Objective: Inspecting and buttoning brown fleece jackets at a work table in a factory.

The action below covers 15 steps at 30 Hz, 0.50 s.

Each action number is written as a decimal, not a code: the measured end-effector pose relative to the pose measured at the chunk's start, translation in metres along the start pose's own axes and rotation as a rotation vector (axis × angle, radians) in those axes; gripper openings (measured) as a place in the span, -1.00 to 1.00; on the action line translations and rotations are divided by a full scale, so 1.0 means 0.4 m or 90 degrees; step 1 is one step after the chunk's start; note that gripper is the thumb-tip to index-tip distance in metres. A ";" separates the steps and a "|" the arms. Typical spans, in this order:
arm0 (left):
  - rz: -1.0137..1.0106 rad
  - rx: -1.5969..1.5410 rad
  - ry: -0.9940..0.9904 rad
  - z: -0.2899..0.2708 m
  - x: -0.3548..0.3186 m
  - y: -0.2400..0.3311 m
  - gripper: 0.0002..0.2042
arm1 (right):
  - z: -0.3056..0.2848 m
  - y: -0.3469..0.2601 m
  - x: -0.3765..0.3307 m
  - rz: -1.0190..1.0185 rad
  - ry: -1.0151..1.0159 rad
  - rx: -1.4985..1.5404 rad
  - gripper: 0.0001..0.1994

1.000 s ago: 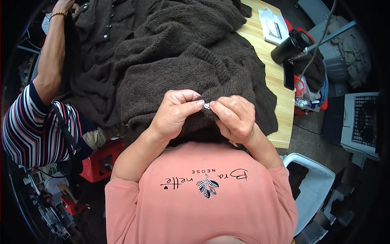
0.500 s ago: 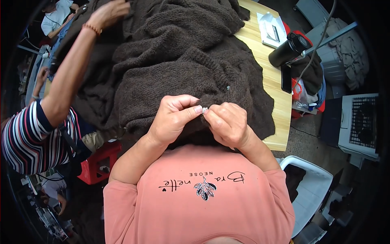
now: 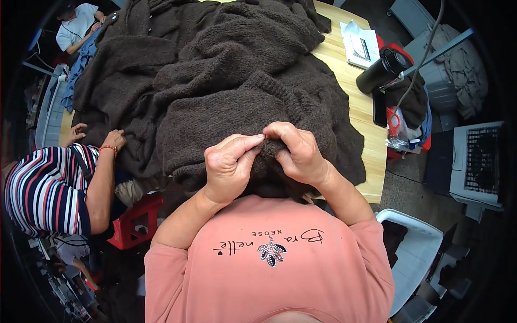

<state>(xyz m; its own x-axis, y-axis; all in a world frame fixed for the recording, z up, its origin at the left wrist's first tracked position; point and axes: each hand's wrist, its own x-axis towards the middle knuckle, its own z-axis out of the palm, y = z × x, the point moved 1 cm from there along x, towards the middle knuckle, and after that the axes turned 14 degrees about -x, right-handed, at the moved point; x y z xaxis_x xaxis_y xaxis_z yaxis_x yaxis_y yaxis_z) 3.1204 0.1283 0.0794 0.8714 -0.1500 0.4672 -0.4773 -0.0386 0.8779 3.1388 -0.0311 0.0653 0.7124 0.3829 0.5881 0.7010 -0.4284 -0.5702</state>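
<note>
A large dark brown knit cloth (image 3: 215,116) lies heaped in folds over the table in front of me. At its near edge my left hand (image 3: 231,164) is closed, thumb and index finger pinched together on the knit. Close beside it my right hand (image 3: 299,153) is closed too, its index fingertip meeting the left fingertips and its thumb bent against the fabric. A small tuft of the knit shows between the two hands. Whether anything tiny sits between the fingertips is too small to tell.
A wooden table (image 3: 371,156) shows at the right, bearing a black thermos (image 3: 379,72), a phone (image 3: 379,107) and a white notepad (image 3: 360,46). At the left a co-worker in a striped shirt (image 3: 46,188) handles the cloth's edge. A red stool (image 3: 137,220) stands near them.
The small shiny piece at my fingertips no longer shows; my right index finger has risen to the left fingertips. The co-worker's raised arm has come down onto the cloth, whose folds have shifted.
</note>
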 end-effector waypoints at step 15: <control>0.291 0.195 -0.008 0.009 -0.009 -0.033 -0.78 | 0.019 -0.017 -0.032 0.094 0.046 -0.049 -0.80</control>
<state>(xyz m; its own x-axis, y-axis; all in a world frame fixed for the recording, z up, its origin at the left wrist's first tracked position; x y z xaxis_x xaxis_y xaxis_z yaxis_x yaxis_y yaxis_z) 3.1230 0.1257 0.0658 0.5674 -0.2302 0.7906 -0.8195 -0.2521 0.5147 3.1250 -0.0270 0.0573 0.8007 0.2524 0.5433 0.5828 -0.5384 -0.6087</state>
